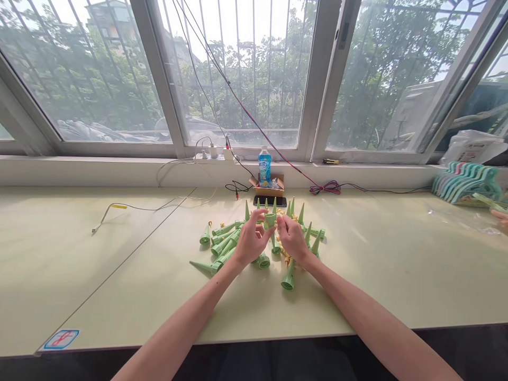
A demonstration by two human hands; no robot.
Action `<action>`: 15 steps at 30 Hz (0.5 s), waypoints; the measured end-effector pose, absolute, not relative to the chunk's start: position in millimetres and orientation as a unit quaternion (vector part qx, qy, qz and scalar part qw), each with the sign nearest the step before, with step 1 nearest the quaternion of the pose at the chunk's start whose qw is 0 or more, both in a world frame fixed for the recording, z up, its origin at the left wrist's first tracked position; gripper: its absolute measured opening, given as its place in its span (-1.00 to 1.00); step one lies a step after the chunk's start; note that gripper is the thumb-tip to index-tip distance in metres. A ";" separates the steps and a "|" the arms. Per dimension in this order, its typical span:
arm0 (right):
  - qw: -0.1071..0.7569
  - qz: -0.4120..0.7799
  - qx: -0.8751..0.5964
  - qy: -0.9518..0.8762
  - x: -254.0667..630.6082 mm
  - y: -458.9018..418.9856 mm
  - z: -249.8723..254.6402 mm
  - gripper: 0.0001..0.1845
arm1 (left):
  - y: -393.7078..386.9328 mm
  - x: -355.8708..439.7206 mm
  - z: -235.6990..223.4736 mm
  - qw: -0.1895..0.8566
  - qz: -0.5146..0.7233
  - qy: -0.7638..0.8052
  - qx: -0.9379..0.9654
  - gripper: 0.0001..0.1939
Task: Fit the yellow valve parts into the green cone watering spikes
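Observation:
My left hand [251, 238] and my right hand [292, 237] meet above a pile of green plastic cone spikes [224, 241] on the pale table [377, 275]. Together they pinch one green cone [270, 219] by its wide open end, left fingers on its left rim, right fingers on its right side. Several more cones lie flat or stand upright around both hands, one large one [288, 278] close to my right wrist. Small yellow parts [284, 253] lie among them under my right hand.
A blue-labelled drink bottle [264, 166], a small cardboard box [268, 186] and a dark phone [270, 201] sit behind the pile. Cables [325, 187] trail from a power strip [214, 154] on the sill. Stacked teal hangers [464, 182] and another person's fingers [499, 216] are at far right.

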State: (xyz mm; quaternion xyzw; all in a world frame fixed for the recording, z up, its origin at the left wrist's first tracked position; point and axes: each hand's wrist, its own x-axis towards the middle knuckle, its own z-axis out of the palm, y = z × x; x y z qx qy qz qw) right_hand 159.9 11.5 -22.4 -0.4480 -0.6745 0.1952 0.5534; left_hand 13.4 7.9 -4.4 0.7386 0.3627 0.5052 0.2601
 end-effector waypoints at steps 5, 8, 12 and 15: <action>0.553 0.211 -0.444 -0.672 159.4 11.6 -23.0 -0.51 | 8.7 13.0 -5.9 0.222 0.503 0.364 0.752 -0.60; 0.558 0.214 -0.440 -0.670 159.0 11.7 -24.1 -0.52 | 8.9 13.2 -6.2 0.215 0.501 0.369 0.753 -0.61; 0.564 0.213 -0.437 -0.668 158.4 11.1 -24.4 -0.53 | 6.9 14.3 -4.7 0.229 0.506 0.362 0.749 -0.57; 0.570 0.210 -0.435 -0.664 158.4 10.4 -24.1 -0.54 | 5.4 15.1 -2.6 0.249 0.506 0.362 0.742 -0.52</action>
